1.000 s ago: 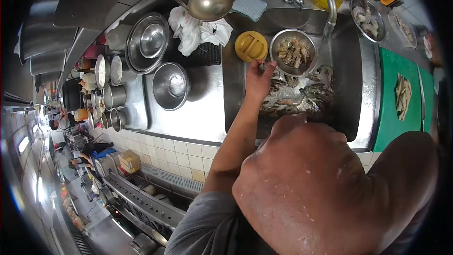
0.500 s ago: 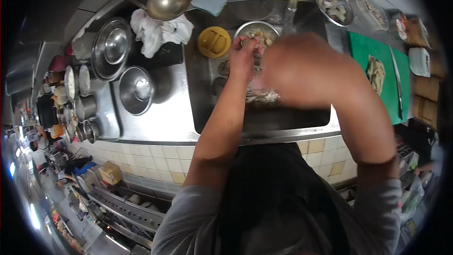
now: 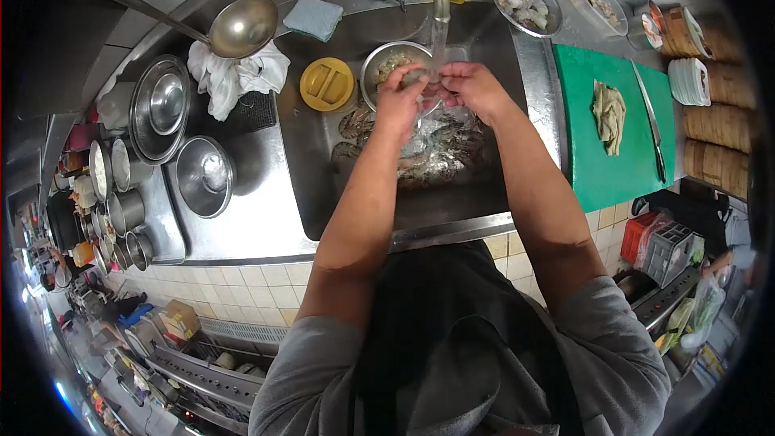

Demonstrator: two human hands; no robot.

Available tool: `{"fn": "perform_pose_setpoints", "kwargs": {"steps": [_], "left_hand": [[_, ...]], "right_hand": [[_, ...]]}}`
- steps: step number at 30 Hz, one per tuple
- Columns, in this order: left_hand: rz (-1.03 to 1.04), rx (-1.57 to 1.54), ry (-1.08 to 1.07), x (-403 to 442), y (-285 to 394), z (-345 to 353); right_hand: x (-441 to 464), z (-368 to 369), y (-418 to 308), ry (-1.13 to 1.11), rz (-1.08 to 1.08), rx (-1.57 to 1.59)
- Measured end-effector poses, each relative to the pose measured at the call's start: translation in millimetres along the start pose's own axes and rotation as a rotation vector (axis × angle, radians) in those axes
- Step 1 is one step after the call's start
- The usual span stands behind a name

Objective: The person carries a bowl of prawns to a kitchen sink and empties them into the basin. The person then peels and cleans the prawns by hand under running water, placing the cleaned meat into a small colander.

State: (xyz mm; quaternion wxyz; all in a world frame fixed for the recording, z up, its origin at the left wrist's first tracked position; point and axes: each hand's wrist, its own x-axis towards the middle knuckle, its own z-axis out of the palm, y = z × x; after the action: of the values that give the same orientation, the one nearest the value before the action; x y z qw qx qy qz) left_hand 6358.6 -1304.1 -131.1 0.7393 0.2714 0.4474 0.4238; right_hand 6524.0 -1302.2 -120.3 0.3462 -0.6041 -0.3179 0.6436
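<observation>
Your left hand (image 3: 397, 105) and right hand (image 3: 478, 93) are close together beneath the running faucet (image 3: 440, 0), fingers curled partway; whether they grip anything is unclear. Shrimp (image 3: 452, 149) lie heaped in the sink (image 3: 331, 210), near the metal bowl (image 3: 369, 73).

No lettering, brand, number or sign can be read. The small rounded container with orange and whitish patches (image 3: 647, 31), near the green rectangular cutting board (image 3: 583, 141), is too small to make out; the brown cardboard box (image 3: 179, 320) is too blurred.
</observation>
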Motion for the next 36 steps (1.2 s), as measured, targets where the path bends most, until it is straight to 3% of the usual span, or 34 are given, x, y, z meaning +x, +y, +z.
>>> {"fn": "perform_pose_setpoints", "kwargs": {"steps": [5, 9, 12, 14, 15, 17, 18, 20, 21, 23, 24, 25, 27, 28, 31, 36], "left_hand": [[-0.230, 0.091, -0.018, -15, 4, -45], [-0.361, -0.023, -0.173, -35, 3, -68], [-0.392, -0.109, -0.204, -43, -2, -76], [-0.357, -0.244, -0.203, -48, -7, -76], [-0.356, -0.247, -0.202, -47, -8, -75], [-0.245, -0.272, -0.257, -45, -11, -72], [-0.244, -0.275, -0.257, -45, -9, -67], [-0.154, -0.139, -0.273, -43, -2, -56], [-0.153, -0.139, -0.273, -41, -5, -53], [-0.087, -0.279, -0.079, -34, -14, -49], [-0.060, -0.347, 0.002, -32, -18, -46], [-0.058, -0.347, 0.001, -31, -21, -44], [-0.010, -0.401, 0.196, -29, -27, -39], [-0.023, -0.387, 0.231, -30, -29, -37], [-0.015, -0.356, 0.227, -31, -37, -36], [-0.063, -0.256, 0.238, -38, -51, -41]], "right_hand": [[6, -5, -8, -0.309, -0.068, -0.493], [7, 2, -15, -0.515, -0.013, -0.654], [8, 7, -13, -0.618, 0.091, -0.585], [9, 5, 3, -0.683, 0.226, -0.160], [15, 4, 18, -0.684, 0.228, -0.162], [29, 4, 46, -0.845, 0.207, 0.239], [21, 12, 40, -0.845, 0.209, 0.236], [-4, 38, 20, -0.095, 0.306, 0.174], [2, 37, 28, -0.095, 0.305, 0.173], [26, 31, 55, -0.060, 0.250, 0.054], [26, 29, 51, -0.277, 0.225, 0.082], [24, 31, 51, -0.277, 0.222, 0.081], [15, 38, 51, -0.392, 0.181, 0.286], [16, 45, 57, -0.296, 0.170, 0.437], [15, 49, 62, -0.338, 0.127, 0.524], [10, 62, 56, -0.165, 0.154, 0.436]]}}
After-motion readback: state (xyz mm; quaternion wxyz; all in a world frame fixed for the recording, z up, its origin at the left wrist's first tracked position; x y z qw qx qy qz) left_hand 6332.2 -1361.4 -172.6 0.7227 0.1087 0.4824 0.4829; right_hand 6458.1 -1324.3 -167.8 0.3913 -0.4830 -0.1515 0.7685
